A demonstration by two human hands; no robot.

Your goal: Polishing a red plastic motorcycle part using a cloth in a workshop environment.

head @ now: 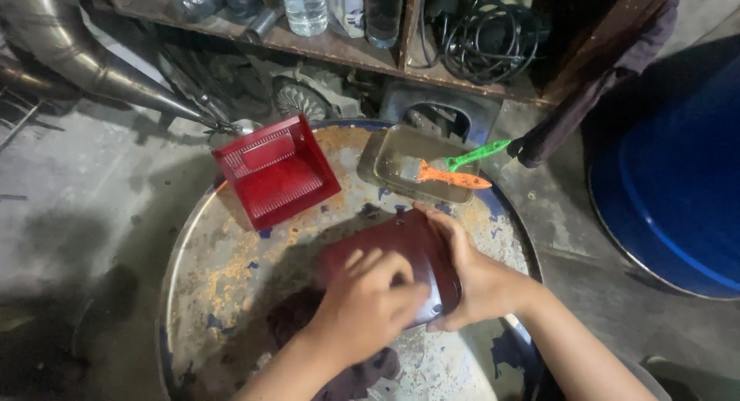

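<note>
left hand (368, 304) and right hand (472, 274) both clasp dark red cover (401, 251) atop drum (231, 293).

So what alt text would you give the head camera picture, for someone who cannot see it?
Two bare hands, left hand and right hand, grip a dark red plastic cover over a rusty round drum top. Behind them lie a ribbed red lens and a shallow tray holding an orange and green paintbrush; a dark rag lies under the left hand.

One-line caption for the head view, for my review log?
Both hands, left hand and right hand, hold a dark red lens cover over a rusty drum top, beside a second red lens.
</note>
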